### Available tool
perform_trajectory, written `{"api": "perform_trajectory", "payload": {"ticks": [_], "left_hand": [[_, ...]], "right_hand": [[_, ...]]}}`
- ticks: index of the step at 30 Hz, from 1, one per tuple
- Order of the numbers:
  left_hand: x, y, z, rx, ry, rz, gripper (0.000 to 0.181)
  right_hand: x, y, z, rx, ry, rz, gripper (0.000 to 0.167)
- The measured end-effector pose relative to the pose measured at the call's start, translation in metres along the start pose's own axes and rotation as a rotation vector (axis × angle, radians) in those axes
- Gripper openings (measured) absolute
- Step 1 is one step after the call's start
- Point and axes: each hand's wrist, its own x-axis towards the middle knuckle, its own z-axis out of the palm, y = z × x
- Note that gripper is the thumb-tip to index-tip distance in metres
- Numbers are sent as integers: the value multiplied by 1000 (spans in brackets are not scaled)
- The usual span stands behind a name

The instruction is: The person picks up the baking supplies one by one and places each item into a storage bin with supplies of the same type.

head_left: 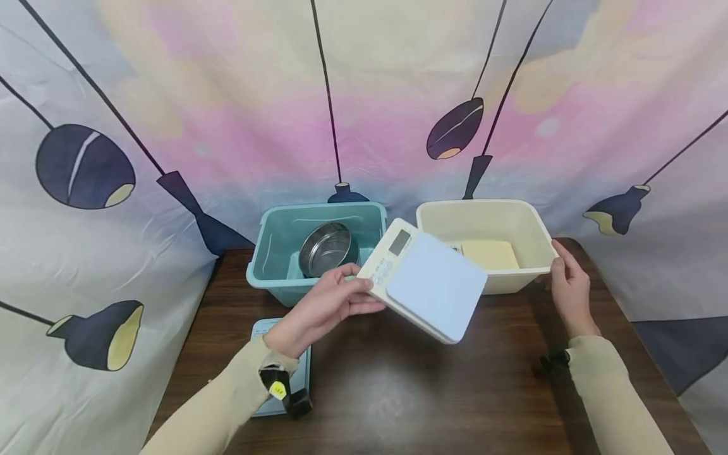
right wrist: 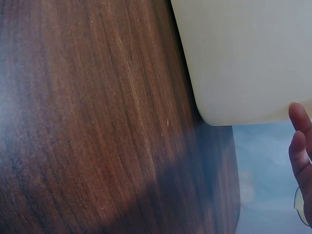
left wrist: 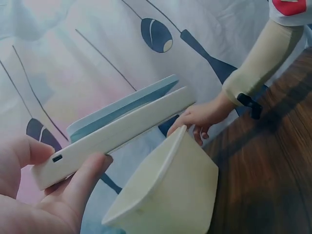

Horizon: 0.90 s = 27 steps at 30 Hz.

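My left hand (head_left: 325, 304) pinches a digital kitchen scale (head_left: 436, 287), print illegible; right hand (head_left: 570, 292) touches cream bin (head_left: 509, 283) at rim, can't tell if gripping.

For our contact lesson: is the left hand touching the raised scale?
Touching: the left wrist view shows the left hand pinching the scale at one edge.

Dark wooden table (head_left: 392, 404) carries a teal bin (head_left: 273, 284) and, just to its right, a cream bin (head_left: 478, 218), both near the far edge; a flat blue slab (head_left: 303, 373), partly hidden, lies nearer at left.
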Motion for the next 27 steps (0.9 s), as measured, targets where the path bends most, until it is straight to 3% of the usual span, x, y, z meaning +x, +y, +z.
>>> {"api": "perform_trajectory", "payload": {"ticks": [12,21,27], "left_hand": [[59,35,23,-82,81,64,23],[96,41,36,-197,88,71,42],[120,40,43,-230,145,95,33]], "right_hand": [[2,5,0,5,4,-7,47],[1,0,-1,-7,2,-21,48],[0,-1,0,-8,7,-24,47]]}}
